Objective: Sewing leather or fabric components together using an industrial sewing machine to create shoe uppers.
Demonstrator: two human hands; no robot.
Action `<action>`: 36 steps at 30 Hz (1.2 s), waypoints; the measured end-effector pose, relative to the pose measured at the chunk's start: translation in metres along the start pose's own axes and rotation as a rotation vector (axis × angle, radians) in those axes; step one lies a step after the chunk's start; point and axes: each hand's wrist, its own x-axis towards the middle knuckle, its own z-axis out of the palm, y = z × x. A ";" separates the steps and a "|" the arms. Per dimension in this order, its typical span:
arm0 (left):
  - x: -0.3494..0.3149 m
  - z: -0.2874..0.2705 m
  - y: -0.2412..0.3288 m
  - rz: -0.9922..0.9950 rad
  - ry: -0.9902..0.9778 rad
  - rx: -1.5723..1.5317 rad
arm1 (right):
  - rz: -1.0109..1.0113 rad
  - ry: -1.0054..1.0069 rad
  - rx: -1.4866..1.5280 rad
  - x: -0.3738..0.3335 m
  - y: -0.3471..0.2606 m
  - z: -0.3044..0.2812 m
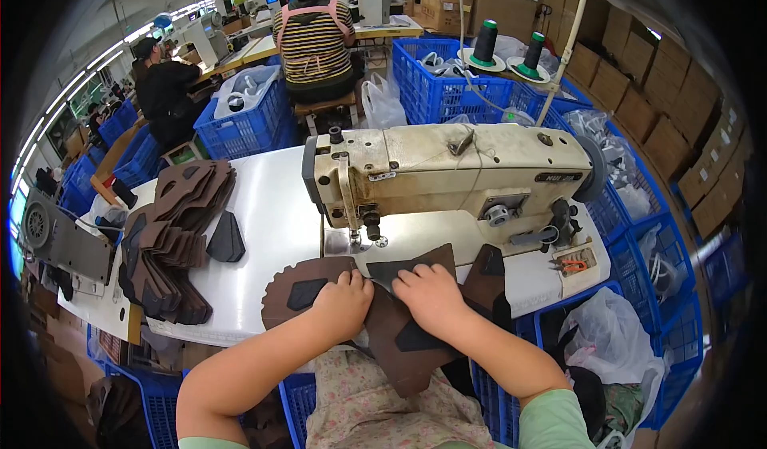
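My left hand (343,305) is closed on the inner edge of a brown cut piece (281,299) with a scalloped left side and a black patch (306,293). My right hand (427,297) grips a second brown cut piece (407,365) near a black patch (386,272) on its upper part. The two pieces meet between my hands, in front of the sewing machine (447,161) and just nearer than its needle area (357,241). My fingers hide how the edges lie together. Another brown piece (487,277) lies right of my right hand.
A stack of brown pieces (172,249) and a loose black patch (226,239) lie left on the white table (264,185). Orange-handled snips (571,265) rest in the right tray. Blue crates (447,89) surround the table. Thread cones (484,45) stand behind the machine. Two people sit beyond.
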 end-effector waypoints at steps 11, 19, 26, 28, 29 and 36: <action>0.000 0.025 -0.024 -0.069 0.253 -0.114 | 0.107 -0.020 0.088 0.004 0.006 0.026; 0.001 0.025 -0.028 -0.044 0.185 -0.110 | 0.151 -0.038 -0.029 0.016 -0.007 0.032; -0.001 0.026 -0.033 -0.028 0.234 -0.214 | 0.114 -0.031 -0.011 0.020 -0.006 0.034; -0.001 0.027 -0.034 -0.013 0.242 -0.218 | 0.114 -0.029 -0.003 0.021 -0.006 0.034; -0.001 0.025 -0.035 -0.002 0.240 -0.224 | 0.115 -0.031 -0.006 0.021 -0.006 0.035; -0.001 0.025 -0.038 0.023 0.258 -0.220 | 0.099 -0.020 0.007 0.019 -0.008 0.037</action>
